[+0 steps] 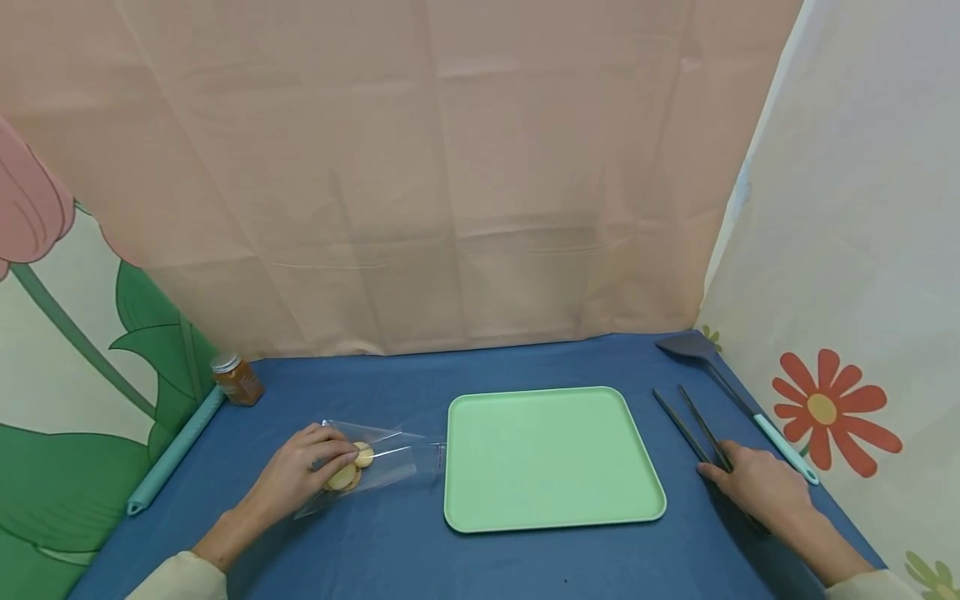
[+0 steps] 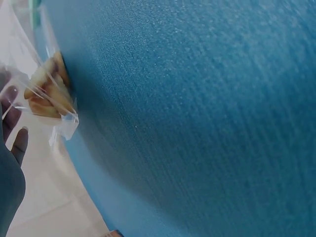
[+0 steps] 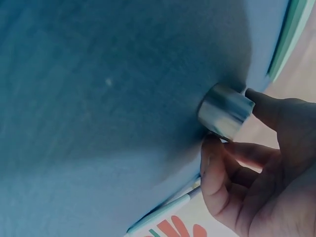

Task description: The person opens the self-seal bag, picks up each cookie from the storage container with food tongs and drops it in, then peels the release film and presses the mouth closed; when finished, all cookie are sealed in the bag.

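Clear plastic, thin and crinkly: the bag (image 1: pixel 396 468) of pale biscuit-like rounds (image 1: pixel 342 478) lies on the blue surface (image 1: pixel 367 562), its far end close by the green tray's (image 1: pixel 555 458) left rim. The left hand (image 1: pixel 297 462) touches it, thumb apart from the fingers; from here I cannot tell whether they pinch the film. I'd judge it light, limp and slippery, the rounds brittle, so the loose film is the kinder place to hold. Right of the tray, the right hand (image 1: pixel 761 485) has its fingers curled round the dark tongs (image 1: pixel 681 426), tips spread ahead. They look stiff, springy, best gripped mid-length.
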Available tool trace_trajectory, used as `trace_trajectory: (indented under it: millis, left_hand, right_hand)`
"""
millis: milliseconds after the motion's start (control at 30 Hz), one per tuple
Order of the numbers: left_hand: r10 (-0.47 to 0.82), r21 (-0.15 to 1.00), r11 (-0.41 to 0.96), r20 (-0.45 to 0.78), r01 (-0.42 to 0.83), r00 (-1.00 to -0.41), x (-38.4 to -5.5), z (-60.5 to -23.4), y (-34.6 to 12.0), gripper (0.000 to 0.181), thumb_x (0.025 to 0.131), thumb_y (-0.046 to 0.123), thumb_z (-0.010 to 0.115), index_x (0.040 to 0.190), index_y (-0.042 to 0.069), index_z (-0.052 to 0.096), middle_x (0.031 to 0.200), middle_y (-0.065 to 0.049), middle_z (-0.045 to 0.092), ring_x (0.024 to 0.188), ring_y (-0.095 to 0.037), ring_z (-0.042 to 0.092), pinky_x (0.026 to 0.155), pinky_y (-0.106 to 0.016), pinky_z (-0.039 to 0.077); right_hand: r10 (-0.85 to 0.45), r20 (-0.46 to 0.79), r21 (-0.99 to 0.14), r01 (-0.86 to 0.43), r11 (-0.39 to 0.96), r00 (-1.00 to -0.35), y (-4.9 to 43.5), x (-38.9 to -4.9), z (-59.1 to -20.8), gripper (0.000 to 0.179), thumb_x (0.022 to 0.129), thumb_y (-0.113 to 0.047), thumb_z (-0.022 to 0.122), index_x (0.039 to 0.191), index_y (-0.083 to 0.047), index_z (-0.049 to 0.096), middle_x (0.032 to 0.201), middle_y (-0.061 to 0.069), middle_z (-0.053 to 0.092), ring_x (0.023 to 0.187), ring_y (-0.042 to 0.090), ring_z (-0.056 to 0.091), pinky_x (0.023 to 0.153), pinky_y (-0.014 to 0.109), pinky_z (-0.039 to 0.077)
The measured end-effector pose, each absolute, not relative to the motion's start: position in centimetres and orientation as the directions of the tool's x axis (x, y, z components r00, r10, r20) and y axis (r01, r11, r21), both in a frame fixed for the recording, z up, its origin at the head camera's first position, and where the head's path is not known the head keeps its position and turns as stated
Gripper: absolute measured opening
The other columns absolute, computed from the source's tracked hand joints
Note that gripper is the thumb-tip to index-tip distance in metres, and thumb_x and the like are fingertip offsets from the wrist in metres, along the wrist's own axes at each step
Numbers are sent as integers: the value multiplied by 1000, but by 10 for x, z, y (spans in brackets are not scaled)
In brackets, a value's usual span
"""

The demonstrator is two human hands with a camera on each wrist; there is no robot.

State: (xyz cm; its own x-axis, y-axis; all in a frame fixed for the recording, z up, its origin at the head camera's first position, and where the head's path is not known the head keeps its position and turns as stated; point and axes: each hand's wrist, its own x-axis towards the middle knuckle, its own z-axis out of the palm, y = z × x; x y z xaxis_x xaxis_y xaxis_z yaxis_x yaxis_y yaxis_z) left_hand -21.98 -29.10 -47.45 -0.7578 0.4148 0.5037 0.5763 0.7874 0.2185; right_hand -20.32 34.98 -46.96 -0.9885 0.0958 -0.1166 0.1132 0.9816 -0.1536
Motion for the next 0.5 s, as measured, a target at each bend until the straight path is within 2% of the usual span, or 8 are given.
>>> trace_trajectory:
  millis: [67,167,267,300,333,433,500]
  left_hand:
    - [414,218,790,500,573,-761,-219,-475,-291,13,84,18,81,94,26,79,94,21,66,88,1,52,71,-27,49]
    - [418,217,786,502,578,-757,-219,-476,-292,13,84,18,81,94,26,79,93,21,66,87,1,52,72,-27,49]
    - [427,214,778,509,591,-747,-220,-477,-292,13,84,17,81,94,25,79,94,20,67,87,1,53,72,-27,49]
    - [430,212,775,514,596,-742,-221,-476,-292,13,83,16,82,93,25,80,94,20,67,87,1,53,72,-27,49]
    - [432,211,772,517,599,-739,-221,-476,-292,13,83,16,82,93,24,80,95,20,67,88,0,53,72,-27,49]
    - [440,200,767,528,610,-727,-222,-476,-291,13,82,14,82,92,23,80,95,19,68,89,-1,54,73,-28,49]
    - [446,194,763,532,616,-720,-222,-476,-291,14,82,14,83,92,23,80,95,19,68,89,-1,55,74,-28,50]
  right_hand:
    - [96,-133,-161,117,980,-986,350,-203,-468,82,87,-64,66,126,7,57,103,33,65,77,35,64,59,49,51]
    - [74,-116,-162,92,982,-991,345,-205,-458,85,86,-65,67,126,9,56,103,33,64,78,37,64,59,49,51]
    - [38,-40,-177,44,983,-998,328,-209,-437,82,88,-60,68,131,9,55,113,36,61,92,47,64,65,54,53]
    - [11,-8,-186,12,983,-1000,319,-211,-429,84,89,-58,68,136,9,52,122,38,58,101,50,62,69,57,53]
    - [-18,22,-215,-23,976,-1000,309,-212,-421,81,90,-54,68,138,8,51,120,37,59,99,49,62,69,55,53]
    - [-150,106,-328,-177,928,-983,270,-220,-405,66,93,-46,69,140,-1,56,103,22,63,80,32,61,62,41,50]
    - [-261,135,-405,-293,866,-956,243,-226,-401,58,95,-43,68,141,-8,58,94,9,60,70,18,54,58,32,44]
